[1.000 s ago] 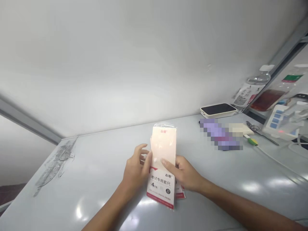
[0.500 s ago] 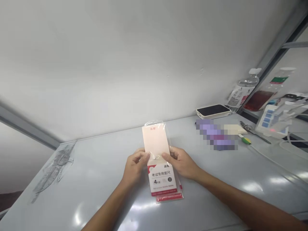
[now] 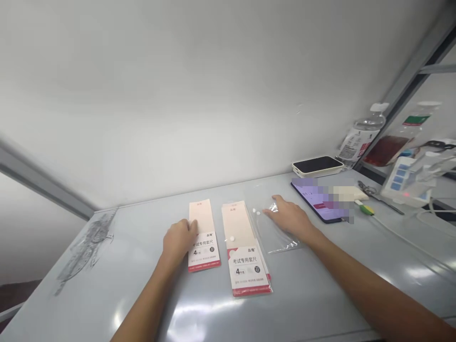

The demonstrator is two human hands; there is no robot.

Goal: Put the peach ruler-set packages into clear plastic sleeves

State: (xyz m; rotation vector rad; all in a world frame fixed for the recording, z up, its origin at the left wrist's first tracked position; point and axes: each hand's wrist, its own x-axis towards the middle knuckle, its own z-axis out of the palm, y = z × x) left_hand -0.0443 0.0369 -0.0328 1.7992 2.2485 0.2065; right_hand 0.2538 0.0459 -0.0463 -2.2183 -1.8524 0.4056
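Apart now, 2 ruler packets lie on the table; left hand rests open on 1, right hand open on a plastic sleeve.

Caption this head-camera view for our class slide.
Left hand on a ruler-set card, right hand on a clear plastic bag.

This looks like an office or study room, though the pictures don't settle which. A pale grey table runs along a plain white wall, with a grey metal frame beyond its far right corner. Toward that corner sit desk things: a phone, a partly blurred tablet, a water bottle, scissors and a white power strip with a cable. Packaged exam ruler sets lie near the table's middle.
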